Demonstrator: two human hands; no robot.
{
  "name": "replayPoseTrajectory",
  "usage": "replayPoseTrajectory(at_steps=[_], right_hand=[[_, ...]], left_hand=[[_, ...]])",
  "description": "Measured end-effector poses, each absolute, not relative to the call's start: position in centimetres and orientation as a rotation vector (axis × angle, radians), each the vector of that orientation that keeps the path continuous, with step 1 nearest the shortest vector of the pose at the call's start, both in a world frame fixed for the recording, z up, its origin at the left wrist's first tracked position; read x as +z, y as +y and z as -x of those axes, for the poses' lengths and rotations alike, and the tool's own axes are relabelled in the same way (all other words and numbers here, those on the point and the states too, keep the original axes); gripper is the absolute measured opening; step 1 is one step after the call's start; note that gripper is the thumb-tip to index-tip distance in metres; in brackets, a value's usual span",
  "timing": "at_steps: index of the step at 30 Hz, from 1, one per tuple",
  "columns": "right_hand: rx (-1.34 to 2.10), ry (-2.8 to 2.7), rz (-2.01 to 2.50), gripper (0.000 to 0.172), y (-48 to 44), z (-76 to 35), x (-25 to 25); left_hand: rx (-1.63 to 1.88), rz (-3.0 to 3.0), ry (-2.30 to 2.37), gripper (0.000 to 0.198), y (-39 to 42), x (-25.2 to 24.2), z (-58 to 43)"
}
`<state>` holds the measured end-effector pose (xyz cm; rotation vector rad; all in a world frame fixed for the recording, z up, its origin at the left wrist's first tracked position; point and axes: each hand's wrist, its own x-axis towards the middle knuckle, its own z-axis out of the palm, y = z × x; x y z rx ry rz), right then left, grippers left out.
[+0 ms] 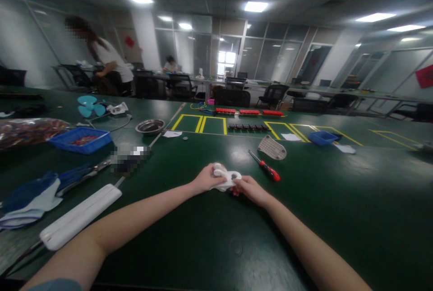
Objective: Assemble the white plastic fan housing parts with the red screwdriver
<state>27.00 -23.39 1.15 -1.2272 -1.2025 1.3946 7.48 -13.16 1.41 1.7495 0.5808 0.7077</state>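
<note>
Between my two hands, just above the green table, is a white plastic part (223,184) with a rounded knob and a ring-like opening; its exact kind I cannot make out. My left hand (207,179) grips its left side, thumb laid across it. The fingers of my right hand (249,188) pinch its right edge. Beyond my right hand lies a red and black screwdriver (267,168), its shaft pointing away to the left. A pale, perforated oval plate (272,148) rests just behind the screwdriver.
At left are a white power strip (81,215), blue gloves (32,196), a blue tray (81,140) of small parts, a metal bowl (150,127) and blue fan blades (91,106). Farther back lie red strips (249,112), a black strip (248,127) and another blue tray (323,137). People are in the background.
</note>
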Motion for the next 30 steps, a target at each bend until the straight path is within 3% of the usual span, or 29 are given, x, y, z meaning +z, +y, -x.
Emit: replayPoseTrajectory(at_steps=[24, 30], right_hand=[[1.353, -1.256, 1.247, 0.038, -23.4, -27.0, 1.3], [1.325, -1.309, 1.275, 0.04, -23.8, -26.8, 2.1]], left_hand=[[0.654, -1.852, 0.65, 0.048, -12.9, 1.1, -7.3], [0.675, -1.963, 0.58, 0.035, -13.2, 1.9, -7.0]])
